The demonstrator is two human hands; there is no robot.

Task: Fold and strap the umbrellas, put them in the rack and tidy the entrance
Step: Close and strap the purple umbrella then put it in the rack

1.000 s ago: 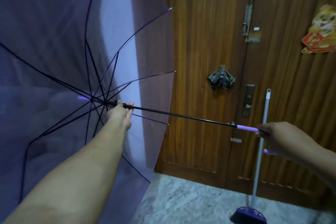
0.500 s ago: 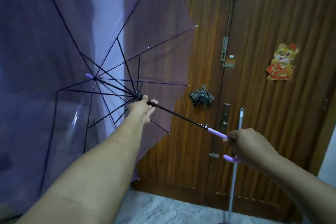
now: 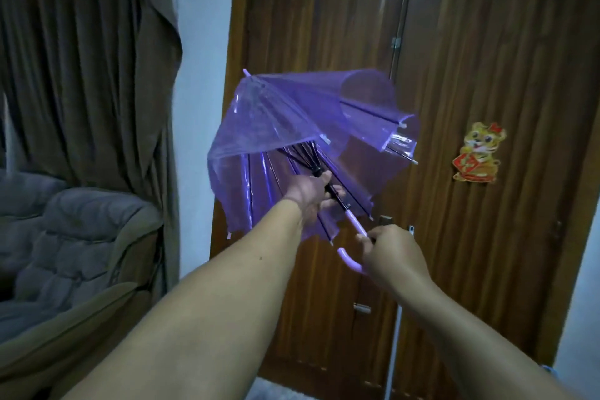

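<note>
1. Setting: I stand at an entrance facing a dark wooden double door (image 3: 324, 42). A tiger sticker (image 3: 479, 153) is fixed to the right leaf. A brown curtain (image 3: 81, 58) hangs at left, with a grey cushioned armchair (image 3: 65, 237) below it. A pale pole (image 3: 394, 351) leans by the door; its lower end is out of frame. Only a sliver of floor shows at the bottom edge.
2. Task item: the purple transparent umbrella (image 3: 276, 117) is held in the air between me and the door, canopy partly collapsed, tip up and left.
3. Hands: my left hand (image 3: 311, 195) is wrapped around the black shaft at the runner, under the ribs. My right hand (image 3: 393, 253) grips the curved lilac handle (image 3: 352, 261). The hands are near each other, not touching.
4. Step in hand, by my judgement: closing the canopy; folding is unfinished, strapping not begun.
5. Next move calls for drawing the runner fully down until it latches, then gathering loose panels around the shaft and finding the strap, which I cannot see here.
6. No rack is visible.
</note>
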